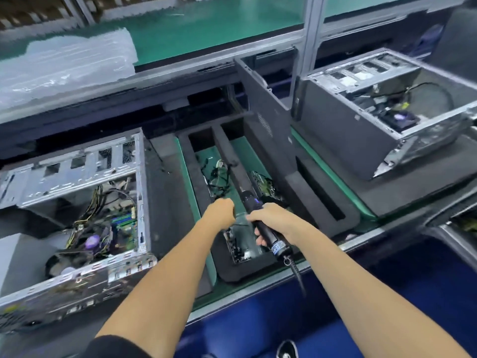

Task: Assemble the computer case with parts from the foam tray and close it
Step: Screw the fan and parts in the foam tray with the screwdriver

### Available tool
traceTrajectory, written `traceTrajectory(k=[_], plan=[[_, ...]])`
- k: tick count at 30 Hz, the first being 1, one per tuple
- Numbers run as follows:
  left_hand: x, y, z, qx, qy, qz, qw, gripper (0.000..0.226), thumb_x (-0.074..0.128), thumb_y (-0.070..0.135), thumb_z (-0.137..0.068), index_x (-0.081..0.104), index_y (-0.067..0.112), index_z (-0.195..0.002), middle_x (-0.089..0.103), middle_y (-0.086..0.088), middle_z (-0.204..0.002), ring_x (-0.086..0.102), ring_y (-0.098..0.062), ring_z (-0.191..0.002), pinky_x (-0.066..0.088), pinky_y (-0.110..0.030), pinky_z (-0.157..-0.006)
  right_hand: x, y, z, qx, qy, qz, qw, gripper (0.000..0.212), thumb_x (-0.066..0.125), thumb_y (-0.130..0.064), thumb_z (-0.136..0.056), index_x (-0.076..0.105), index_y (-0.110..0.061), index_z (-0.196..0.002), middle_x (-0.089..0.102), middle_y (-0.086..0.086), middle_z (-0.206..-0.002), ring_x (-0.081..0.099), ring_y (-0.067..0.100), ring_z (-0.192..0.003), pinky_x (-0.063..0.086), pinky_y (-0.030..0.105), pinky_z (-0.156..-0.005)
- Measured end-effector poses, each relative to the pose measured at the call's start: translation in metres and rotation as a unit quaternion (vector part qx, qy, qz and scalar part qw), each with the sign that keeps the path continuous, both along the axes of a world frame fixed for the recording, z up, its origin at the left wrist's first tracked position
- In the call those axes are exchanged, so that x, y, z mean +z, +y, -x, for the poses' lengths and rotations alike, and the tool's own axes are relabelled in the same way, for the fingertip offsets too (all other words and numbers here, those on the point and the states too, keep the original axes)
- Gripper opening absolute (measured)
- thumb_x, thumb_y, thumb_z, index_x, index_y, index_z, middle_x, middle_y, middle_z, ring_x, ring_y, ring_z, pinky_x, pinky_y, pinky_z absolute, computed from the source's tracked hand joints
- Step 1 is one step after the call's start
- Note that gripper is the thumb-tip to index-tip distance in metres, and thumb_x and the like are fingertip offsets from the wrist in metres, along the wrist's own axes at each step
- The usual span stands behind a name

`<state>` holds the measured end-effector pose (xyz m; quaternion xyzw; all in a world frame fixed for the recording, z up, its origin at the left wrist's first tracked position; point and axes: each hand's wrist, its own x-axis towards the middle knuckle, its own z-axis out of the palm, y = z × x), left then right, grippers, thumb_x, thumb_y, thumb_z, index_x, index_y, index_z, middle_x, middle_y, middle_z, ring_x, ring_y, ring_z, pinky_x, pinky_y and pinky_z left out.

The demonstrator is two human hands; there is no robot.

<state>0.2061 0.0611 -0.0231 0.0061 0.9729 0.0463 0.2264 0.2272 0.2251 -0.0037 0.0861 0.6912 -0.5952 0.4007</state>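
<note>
An open computer case [74,202] lies at lower left of the frame, holding a motherboard and loose cables. It looks heavy, stiff and sharp-edged, best gripped by its frame rails. At centre, a black foam tray [196,182] holds cables and a bagged circuit card [241,239], probably light and fragile, best held by its edges. The left hand [222,210] pinches the bag's top; the right hand [271,218] grips an electric screwdriver [265,228].

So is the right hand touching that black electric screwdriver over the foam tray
Touching. The head view shows the right hand with its fingers curled round the body of the black electric screwdriver, holding it above the foam tray.
</note>
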Motion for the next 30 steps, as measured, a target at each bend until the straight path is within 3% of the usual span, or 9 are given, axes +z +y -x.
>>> traceTrajectory(k=[3,5,7,11,19,30], plan=[[-0.025,0.0,0.0,-0.049,0.008,0.081,0.996,0.013,0.055,0.009,-0.083,0.062,0.006,-0.094,0.067,-0.013,-0.096,0.063,-0.031,-0.092,0.046,-0.034,-0.074,-0.011,0.0,0.004,0.018,0.007,-0.002,1.0,0.023,0.07,-0.013,-0.082,0.053,-0.008,-0.096,0.056,0.011,-0.079,0.061,0.025,-0.057,0.053,0.034,-0.058],[-0.038,0.003,0.003,-0.078,0.018,0.128,0.988,0.005,0.057,0.014,-0.084,0.061,0.011,-0.086,0.069,-0.009,-0.091,0.066,-0.028,-0.088,0.045,-0.031,-0.071,-0.017,0.0,0.006,0.029,0.0,-0.005,1.0,0.026,0.071,-0.012,-0.08,0.053,-0.007,-0.098,0.055,0.011,-0.086,0.062,0.027,-0.067,0.054,0.036,-0.063],[-0.05,0.005,0.006,-0.096,0.027,0.161,0.982,0.006,0.056,0.018,-0.085,0.055,0.017,-0.08,0.069,-0.005,-0.091,0.065,-0.026,-0.089,0.04,-0.03,-0.072,-0.022,0.0,0.009,0.03,-0.018,0.011,0.999,0.02,0.068,-0.006,-0.082,0.051,-0.006,-0.094,0.053,0.014,-0.081,0.061,0.026,-0.055,0.052,0.03,-0.052],[-0.075,0.009,0.013,-0.091,0.037,0.187,0.977,0.013,0.051,0.014,-0.088,0.061,0.02,-0.095,0.067,-0.001,-0.103,0.063,-0.023,-0.099,0.036,-0.032,-0.085,-0.027,0.001,0.011,0.044,-0.021,0.004,0.999,0.024,0.062,-0.005,-0.085,0.046,-0.006,-0.103,0.053,0.017,-0.077,0.058,0.023,-0.045,0.048,0.028,-0.047],[-0.095,0.016,0.027,-0.046,0.027,0.154,0.987,0.024,0.046,0.005,-0.092,0.061,0.009,-0.11,0.062,-0.006,-0.113,0.063,-0.025,-0.104,0.047,-0.031,-0.076,-0.028,-0.001,0.018,0.041,-0.033,-0.001,0.999,0.023,0.059,-0.003,-0.086,0.045,-0.007,-0.104,0.051,0.016,-0.082,0.056,0.024,-0.047,0.049,0.03,-0.049],[-0.099,0.018,0.024,-0.014,0.038,0.119,0.992,0.019,0.046,0.004,-0.09,0.061,0.009,-0.102,0.063,-0.005,-0.107,0.064,-0.025,-0.099,0.042,-0.029,-0.067,-0.038,-0.004,0.021,0.037,-0.039,-0.001,0.999,0.014,0.059,-0.002,-0.084,0.048,-0.006,-0.092,0.05,0.016,-0.079,0.055,0.025,-0.048,0.05,0.029,-0.05]])
